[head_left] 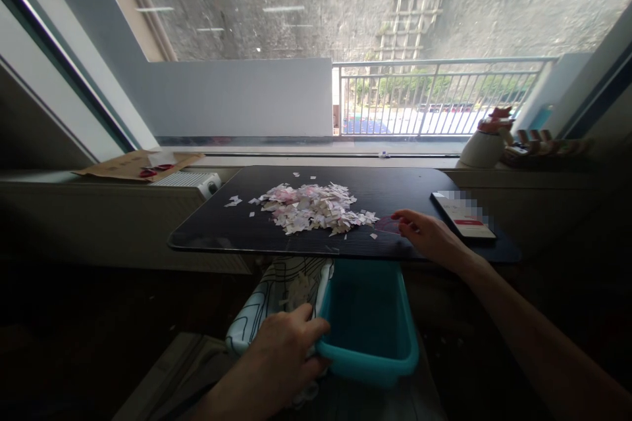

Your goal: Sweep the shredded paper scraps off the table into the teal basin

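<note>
A heap of small white and pinkish paper scraps (311, 207) lies on the dark folding tabletop (217, 227). My right hand (427, 237) is closed on a thin, see-through purple plastic piece (388, 225), whose exact kind I cannot make out. Its far edge meets the right end of the heap. Below the table's front edge, my left hand (289, 348) grips the near left corner of a teal plastic bin (370, 368). A white patterned bag or cloth (247, 325) with black lines lies against the bin's left side, some paper scraps resting on it.
A phone (467, 217) lies at the table's right end. Along the window sill are a white vase-like container (484, 147) and a dark rack (543, 151). To the left, brown paper (118, 164) with red-handled scissors (157, 171) sits above a radiator (187, 182).
</note>
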Demonstrator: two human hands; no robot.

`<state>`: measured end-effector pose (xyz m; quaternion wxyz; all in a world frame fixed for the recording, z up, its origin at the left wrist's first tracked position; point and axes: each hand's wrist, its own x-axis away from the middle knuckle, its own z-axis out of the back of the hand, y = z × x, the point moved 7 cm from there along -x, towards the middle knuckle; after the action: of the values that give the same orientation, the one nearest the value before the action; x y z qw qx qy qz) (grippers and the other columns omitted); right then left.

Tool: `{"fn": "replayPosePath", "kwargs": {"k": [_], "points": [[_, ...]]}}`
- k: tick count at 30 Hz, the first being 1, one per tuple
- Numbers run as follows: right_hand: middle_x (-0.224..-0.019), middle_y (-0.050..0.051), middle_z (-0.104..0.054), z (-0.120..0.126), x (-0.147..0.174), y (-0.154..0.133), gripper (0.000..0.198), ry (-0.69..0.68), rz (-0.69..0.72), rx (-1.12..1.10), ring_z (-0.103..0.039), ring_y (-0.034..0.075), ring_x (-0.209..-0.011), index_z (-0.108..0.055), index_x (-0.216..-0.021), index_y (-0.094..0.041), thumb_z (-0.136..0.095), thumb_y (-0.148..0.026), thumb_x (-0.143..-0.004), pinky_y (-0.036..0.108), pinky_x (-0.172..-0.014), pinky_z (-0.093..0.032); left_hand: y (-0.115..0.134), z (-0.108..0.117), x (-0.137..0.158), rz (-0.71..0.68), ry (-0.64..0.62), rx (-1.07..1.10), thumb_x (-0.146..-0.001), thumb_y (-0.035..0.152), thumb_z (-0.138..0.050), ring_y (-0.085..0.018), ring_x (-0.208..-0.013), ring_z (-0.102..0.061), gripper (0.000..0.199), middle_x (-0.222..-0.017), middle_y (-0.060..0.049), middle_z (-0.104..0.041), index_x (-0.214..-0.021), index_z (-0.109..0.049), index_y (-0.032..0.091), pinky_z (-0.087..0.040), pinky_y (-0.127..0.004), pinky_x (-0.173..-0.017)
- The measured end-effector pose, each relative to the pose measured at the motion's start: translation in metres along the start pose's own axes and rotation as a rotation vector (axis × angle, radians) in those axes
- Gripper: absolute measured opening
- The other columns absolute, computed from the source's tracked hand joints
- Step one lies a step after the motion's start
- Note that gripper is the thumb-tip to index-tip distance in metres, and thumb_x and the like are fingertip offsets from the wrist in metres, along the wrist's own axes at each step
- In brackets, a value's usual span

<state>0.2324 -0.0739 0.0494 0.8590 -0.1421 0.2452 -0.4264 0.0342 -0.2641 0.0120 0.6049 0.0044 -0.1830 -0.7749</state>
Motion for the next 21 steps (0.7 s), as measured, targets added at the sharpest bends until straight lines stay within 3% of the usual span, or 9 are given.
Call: {"fn": "replayPosePath", "kwargs": {"k": [6,11,17,21], "points": [[-0.104,0.008,-0.068,-0.006,-0.007,0.001,0.033,0.076,0.025,0.057,-0.063,0.019,-0.081,-0.062,-0.113,-0.019,-0.041,-0.025,-0.087,0.029,-0.068,-0.047,0.028,-0.009,-0.008,-0.132,0.002,-0.031,-0.081,0.030,-0.062,-0.016,-0.067,-0.056,0.009,-0.085,-0.001,-0.057,-0.082,-0.060,0.022,-0.039,-0.025,-0.058],[-0.102,0.007,-0.068,-0.007,-0.005,-0.008,0.031,0.026,0.097,0.026,-0.063,0.018,-0.079,-0.063,-0.110,-0.020,-0.042,-0.025,-0.088,0.028,-0.068,-0.046,0.052,-0.014,-0.019,-0.259,0.010,-0.078,-0.081,0.037,-0.065,-0.018,-0.067,-0.057,0.016,-0.082,-0.001,-0.056,-0.081,-0.059,0.021,-0.041,-0.026,-0.058],[-0.107,0.008,-0.068,-0.008,-0.012,-0.009,0.032,0.107,0.082,0.035,-0.064,0.019,-0.084,-0.063,-0.112,-0.020,-0.041,-0.024,-0.088,0.029,-0.071,-0.047,0.065,-0.005,-0.030,-0.315,0.030,-0.160,-0.081,0.041,-0.065,-0.019,-0.066,-0.058,0.021,-0.081,-0.002,-0.056,-0.080,-0.059,0.021,-0.044,-0.027,-0.058],[-0.106,0.007,-0.069,-0.016,-0.008,-0.018,0.030,0.028,0.132,-0.006,-0.064,0.019,-0.087,-0.064,-0.110,-0.020,-0.043,-0.024,-0.088,0.029,-0.075,-0.047,0.069,-0.001,-0.032,-0.325,0.027,-0.163,-0.082,0.041,-0.064,-0.020,-0.066,-0.058,0.021,-0.080,-0.003,-0.057,-0.080,-0.059,0.020,-0.044,-0.028,-0.058]]}}
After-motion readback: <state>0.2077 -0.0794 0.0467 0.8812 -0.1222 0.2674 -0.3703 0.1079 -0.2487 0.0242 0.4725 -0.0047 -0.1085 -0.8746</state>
